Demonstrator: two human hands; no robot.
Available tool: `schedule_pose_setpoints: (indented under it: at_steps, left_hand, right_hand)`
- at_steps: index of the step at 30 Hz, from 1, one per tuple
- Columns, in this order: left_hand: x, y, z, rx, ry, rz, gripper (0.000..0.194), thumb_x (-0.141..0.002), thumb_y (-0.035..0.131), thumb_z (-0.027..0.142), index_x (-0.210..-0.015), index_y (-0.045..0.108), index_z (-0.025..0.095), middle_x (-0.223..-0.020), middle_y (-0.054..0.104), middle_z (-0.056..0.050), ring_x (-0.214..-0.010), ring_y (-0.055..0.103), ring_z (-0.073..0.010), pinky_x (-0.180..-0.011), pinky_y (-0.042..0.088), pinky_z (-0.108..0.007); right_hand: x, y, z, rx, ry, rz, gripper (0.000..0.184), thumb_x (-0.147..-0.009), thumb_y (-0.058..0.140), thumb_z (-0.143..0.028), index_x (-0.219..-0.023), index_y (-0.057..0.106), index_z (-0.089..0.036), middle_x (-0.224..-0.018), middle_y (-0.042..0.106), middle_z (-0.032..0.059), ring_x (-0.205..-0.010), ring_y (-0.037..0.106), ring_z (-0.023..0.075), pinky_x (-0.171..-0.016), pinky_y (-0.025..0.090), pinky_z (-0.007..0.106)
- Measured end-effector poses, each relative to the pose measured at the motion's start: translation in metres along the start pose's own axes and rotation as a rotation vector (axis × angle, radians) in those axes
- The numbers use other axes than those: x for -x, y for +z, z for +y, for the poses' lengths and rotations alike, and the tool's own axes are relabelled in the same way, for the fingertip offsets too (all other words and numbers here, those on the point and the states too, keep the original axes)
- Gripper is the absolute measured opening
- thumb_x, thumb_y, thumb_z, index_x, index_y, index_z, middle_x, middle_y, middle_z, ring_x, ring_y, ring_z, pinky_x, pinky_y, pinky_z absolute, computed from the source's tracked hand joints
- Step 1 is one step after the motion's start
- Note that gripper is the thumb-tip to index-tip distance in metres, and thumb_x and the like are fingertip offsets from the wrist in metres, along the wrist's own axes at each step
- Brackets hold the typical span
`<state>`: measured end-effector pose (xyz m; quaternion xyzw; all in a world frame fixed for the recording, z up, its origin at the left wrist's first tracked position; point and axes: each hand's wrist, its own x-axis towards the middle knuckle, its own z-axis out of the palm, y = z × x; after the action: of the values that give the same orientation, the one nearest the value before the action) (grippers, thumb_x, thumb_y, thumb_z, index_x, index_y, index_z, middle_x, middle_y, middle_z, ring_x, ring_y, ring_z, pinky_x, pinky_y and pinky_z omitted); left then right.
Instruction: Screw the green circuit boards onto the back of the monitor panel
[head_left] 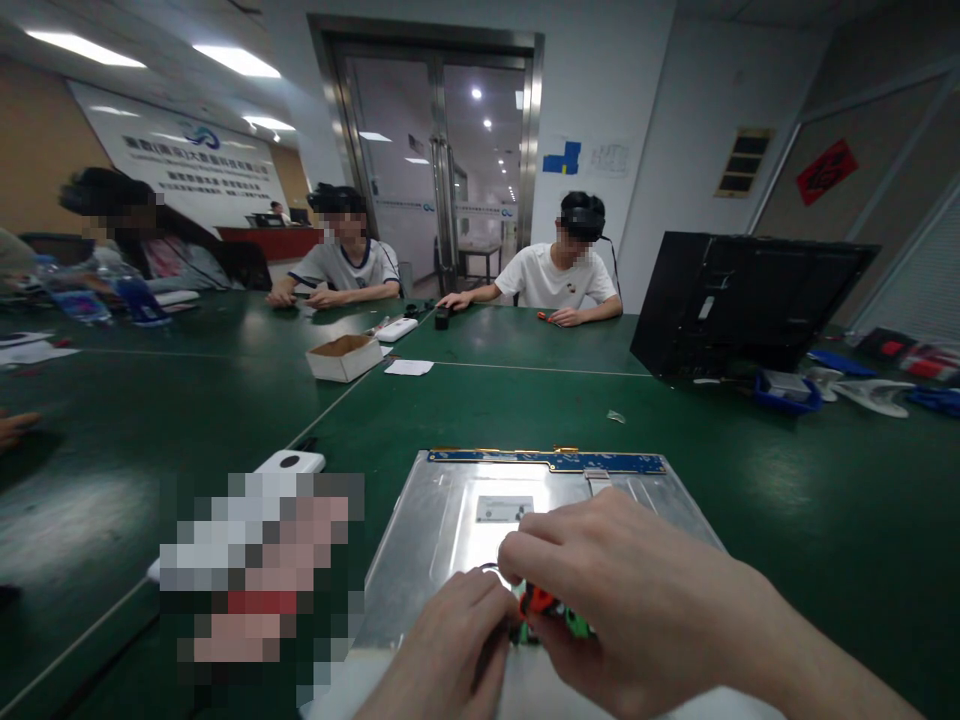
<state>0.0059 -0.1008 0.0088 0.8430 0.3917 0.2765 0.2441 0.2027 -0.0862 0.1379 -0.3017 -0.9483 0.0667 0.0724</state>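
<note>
A silver metal panel, which looks like the back of a screen, lies flat on the table in front of me. A blue circuit strip runs along its far edge, with a flat cable near the right end. My right hand is closed around a small red-and-black object over the panel's near part; its kind cannot be made out. Close beside it, my left hand has its fingers bent together at a green circuit board. The fingers hide most of the board and what the left hand grips.
A white power bank-like device lies left of the panel, beside a blurred-out patch. Farther off are an open white box and a paper. A black monitor housing stands right, near a blue tray. Several people sit around the green table.
</note>
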Motion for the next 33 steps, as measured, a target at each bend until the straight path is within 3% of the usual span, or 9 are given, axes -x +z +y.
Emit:
schedule_pose_setpoints:
  at_steps: [7,12,15,20,27,33]
  left_hand:
    - [0.0031,0.001,-0.0028,-0.043,0.016,0.017,0.019,-0.088,0.044,0.011,-0.091,0.059,0.022,-0.093,0.066,-0.005,-0.089,0.062,-0.0217,-0.085,0.052,-0.032]
    - [0.0036,0.0021,-0.0035,-0.019,0.024,0.03,0.025,-0.086,0.045,0.008,-0.097,0.062,0.022,-0.099,0.067,-0.006,-0.094,0.063,-0.0225,-0.087,0.052,-0.033]
    - [0.0025,0.0015,-0.0024,-0.011,0.004,0.003,0.024,-0.086,0.044,0.008,-0.095,0.062,0.021,-0.098,0.067,-0.007,-0.092,0.063,-0.0224,-0.088,0.052,-0.034]
    - [0.0011,0.0002,-0.0004,0.002,-0.013,-0.03,0.023,-0.089,0.042,0.01,-0.097,0.061,0.02,-0.1,0.066,-0.008,-0.095,0.061,-0.0232,-0.091,0.051,-0.036]
    - [0.0003,-0.0001,0.0002,0.009,0.01,0.005,0.022,-0.087,0.045,0.01,-0.095,0.063,0.021,-0.098,0.068,-0.007,-0.092,0.063,-0.0227,-0.089,0.053,-0.033]
    - [0.0007,0.001,0.0001,-0.007,0.014,0.04,0.026,-0.087,0.045,0.008,-0.1,0.063,0.022,-0.101,0.068,-0.007,-0.096,0.064,-0.0227,-0.087,0.053,-0.031]
  right_hand:
    - [-0.0038,0.0024,0.0047,0.039,0.076,-0.006,0.026,-0.095,0.06,-0.047,-0.088,0.057,-0.023,-0.075,0.067,-0.0019,-0.059,0.05,0.0126,-0.05,0.018,0.028]
    - [-0.0028,0.0039,0.0022,0.088,0.095,0.008,0.017,-0.096,0.056,-0.035,-0.086,0.056,-0.022,-0.069,0.065,-0.0027,-0.054,0.046,0.0119,-0.049,0.015,0.029]
    - [-0.0008,0.0036,0.0004,0.056,0.08,0.034,0.004,-0.089,0.055,-0.025,-0.088,0.054,-0.021,-0.075,0.066,-0.0019,-0.056,0.046,0.0119,-0.049,0.018,0.029]
    - [0.0002,0.0007,-0.0002,0.0,0.018,0.001,0.015,-0.078,0.06,-0.024,-0.09,0.051,-0.021,-0.081,0.065,-0.0002,-0.059,0.049,0.0126,-0.049,0.022,0.027]
    - [-0.0021,0.0006,0.0033,0.008,0.043,-0.021,0.023,-0.096,0.058,-0.045,-0.091,0.058,-0.022,-0.076,0.067,-0.0013,-0.06,0.051,0.0122,-0.051,0.019,0.028]
    - [-0.0015,0.0022,0.0032,0.057,0.044,0.008,0.01,-0.094,0.053,-0.026,-0.086,0.058,-0.022,-0.073,0.065,-0.0024,-0.057,0.045,0.0115,-0.05,0.017,0.028]
